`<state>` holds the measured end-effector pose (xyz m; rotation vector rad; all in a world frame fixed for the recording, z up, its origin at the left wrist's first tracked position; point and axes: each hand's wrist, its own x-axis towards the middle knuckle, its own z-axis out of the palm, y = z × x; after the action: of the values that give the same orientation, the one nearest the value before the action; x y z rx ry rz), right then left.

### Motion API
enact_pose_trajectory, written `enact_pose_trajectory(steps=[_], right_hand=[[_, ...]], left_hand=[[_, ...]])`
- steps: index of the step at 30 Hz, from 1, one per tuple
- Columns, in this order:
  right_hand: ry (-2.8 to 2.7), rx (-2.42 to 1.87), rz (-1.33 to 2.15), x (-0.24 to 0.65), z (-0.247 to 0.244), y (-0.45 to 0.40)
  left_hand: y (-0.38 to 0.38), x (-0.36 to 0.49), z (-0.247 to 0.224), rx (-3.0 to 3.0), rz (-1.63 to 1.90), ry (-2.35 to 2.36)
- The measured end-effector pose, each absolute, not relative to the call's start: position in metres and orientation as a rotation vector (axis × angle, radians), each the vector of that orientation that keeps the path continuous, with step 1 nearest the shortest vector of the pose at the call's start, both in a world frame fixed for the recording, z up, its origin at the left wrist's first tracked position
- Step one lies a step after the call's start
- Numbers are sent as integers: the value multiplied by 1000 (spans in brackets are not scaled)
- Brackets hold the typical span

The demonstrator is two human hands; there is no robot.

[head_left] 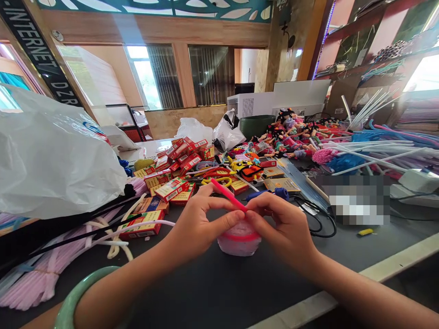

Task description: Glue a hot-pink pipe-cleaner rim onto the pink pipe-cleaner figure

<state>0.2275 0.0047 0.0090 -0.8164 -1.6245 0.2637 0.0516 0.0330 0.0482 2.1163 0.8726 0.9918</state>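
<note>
A bright pink strip (229,195) slants up and left between my two hands. My left hand (202,219) pinches it between thumb and fingers. My right hand (283,224) pinches its lower end, the fingertips meeting those of the left. Right under the fingertips sits a small rounded piece (239,244) in pale pink with a bright pink band around it; my hands hide part of its top. Whether the strip is joined to this piece is hidden by my fingers.
Red and yellow boxes (173,187) pile up beyond my hands, near yellow-handled scissors (222,181). A blue tool (281,193) with a black cable lies right. Pink strips (32,285) and a white bag (58,160) fill the left. White tubes (387,151) and small dolls (288,132) lie behind.
</note>
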Motion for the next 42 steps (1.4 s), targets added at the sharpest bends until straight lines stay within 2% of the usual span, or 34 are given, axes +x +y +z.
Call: enact_pose_trajectory(steps=[16,22,26,34,36,42], right_hand=[[-1608,-836,281,227,9,4],[-1596,-841,285,227,9,4],[-1593,-837,280,227,10,4],[-1591,-872,247,227,11,4],[-1595,-868,235,227,11,4],[-1620,-849,210,228,10,4]], left_hand=[[30,53,53,1939,997,837],[24,54,57,2166,1050,973],[18,55,57,2363,1160,1158],[21,41,63,2686,1516,1230],[27,36,66,2776,1475,1206],[41,29,74,2983,1062,895]])
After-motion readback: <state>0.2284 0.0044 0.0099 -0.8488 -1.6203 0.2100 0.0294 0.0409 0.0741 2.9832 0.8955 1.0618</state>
